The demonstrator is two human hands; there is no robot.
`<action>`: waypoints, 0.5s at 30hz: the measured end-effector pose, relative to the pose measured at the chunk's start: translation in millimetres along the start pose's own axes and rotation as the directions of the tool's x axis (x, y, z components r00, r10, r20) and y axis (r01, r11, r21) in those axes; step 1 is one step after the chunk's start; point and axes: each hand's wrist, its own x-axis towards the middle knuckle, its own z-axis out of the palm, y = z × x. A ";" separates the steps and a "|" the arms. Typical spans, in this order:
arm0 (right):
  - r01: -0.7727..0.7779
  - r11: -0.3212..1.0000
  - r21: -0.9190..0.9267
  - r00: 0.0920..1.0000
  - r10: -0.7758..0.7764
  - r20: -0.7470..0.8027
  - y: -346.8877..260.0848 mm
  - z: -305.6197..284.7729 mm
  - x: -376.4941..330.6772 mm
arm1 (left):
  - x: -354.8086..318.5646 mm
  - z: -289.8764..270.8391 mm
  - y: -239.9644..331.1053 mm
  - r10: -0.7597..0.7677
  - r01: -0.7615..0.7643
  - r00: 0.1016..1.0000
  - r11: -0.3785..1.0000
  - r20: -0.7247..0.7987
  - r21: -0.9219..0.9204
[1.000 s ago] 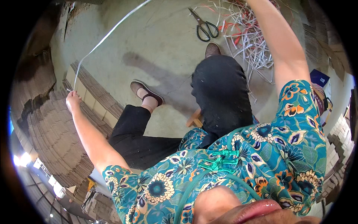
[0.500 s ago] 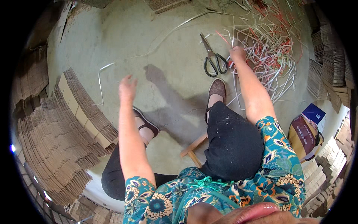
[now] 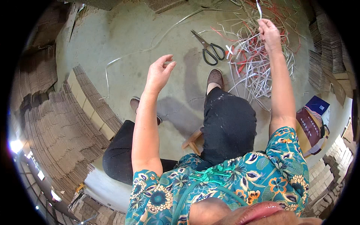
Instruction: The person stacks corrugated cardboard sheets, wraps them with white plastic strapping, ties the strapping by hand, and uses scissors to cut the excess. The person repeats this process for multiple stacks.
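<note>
My right hand [image 3: 268, 34] is raised at the upper right, fingers pinched on a white plastic strap [image 3: 258, 8] that runs up out of a tangled pile of white and red straps [image 3: 250, 63] on the concrete floor. My left hand [image 3: 159, 72] hovers in mid-air over the floor, fingers apart and empty. A long loose white strap [image 3: 123, 58] lies on the floor beyond it. Black scissors [image 3: 210, 48] lie between my hands, beside the pile. I sit on a low wooden stool [image 3: 192, 141].
Flattened cardboard sheets [image 3: 71, 123] are stacked in a long bundle at my left. More cardboard stacks [image 3: 330, 41] line the right edge. A blue and maroon bag [image 3: 313, 122] stands at my right.
My left hand has let go of the long white strap and swung in toward the middle. My right hand has closed on a strap and lifted it above the pile.
</note>
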 end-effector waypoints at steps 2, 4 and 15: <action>0.028 0.986 0.166 0.995 -0.043 0.087 -12.5 12.4 -17.9 | -10.6 3.4 34.6 0.075 -0.075 0.997 0.997 -0.009 -0.021; 0.056 0.979 0.194 0.992 -0.076 0.097 -37.2 37.5 -46.4 | -18.8 11.8 93.4 0.183 -0.183 0.983 0.977 -0.009 -0.112; -0.104 0.700 0.706 0.971 -0.082 0.225 -31.4 59.8 -93.8 | -59.2 -81.2 86.1 0.249 -0.193 0.967 0.839 -0.044 0.508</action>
